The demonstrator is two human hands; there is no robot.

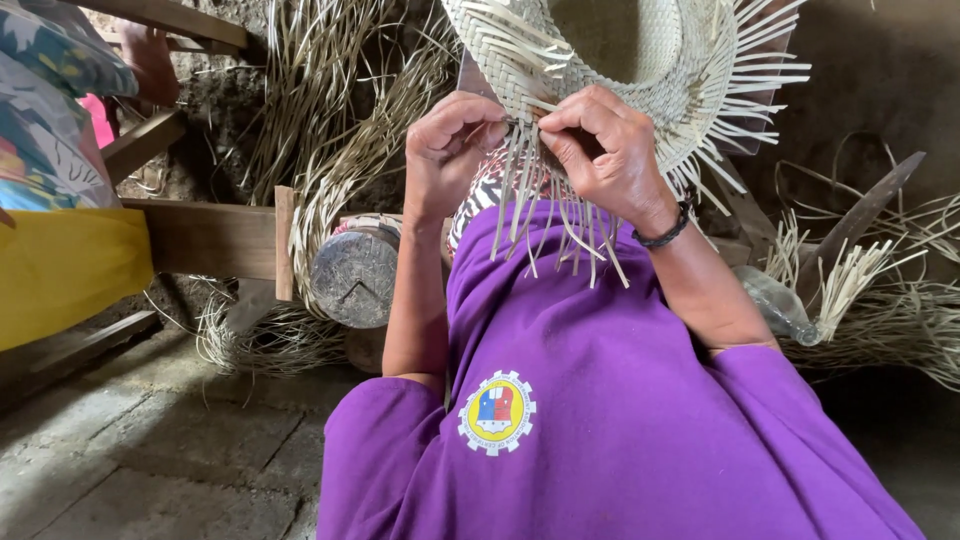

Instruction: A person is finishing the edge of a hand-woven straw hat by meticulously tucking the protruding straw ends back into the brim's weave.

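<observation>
Above the purple shirt (600,400), both hands, left (450,150) and right (605,150), pinch loose strips at the pale woven straw hat's (620,50) near rim, strips hanging downward.

Taking the round wooden block (355,275) as the landmark: right of it, the left hand (447,150) and right hand (605,150) crowd the woven hat (600,60) edge, and the hanging loose strips (550,225) fill the gap beneath them. Above the block, a pile of dried leaf strips (330,110) blocks the way. Left of it, a wooden beam (205,238) runs across. Below it, the stone floor (150,450) lies open. Far right of it, a long blade (855,225) leans among more strips, beside a plastic bottle (780,305).
</observation>
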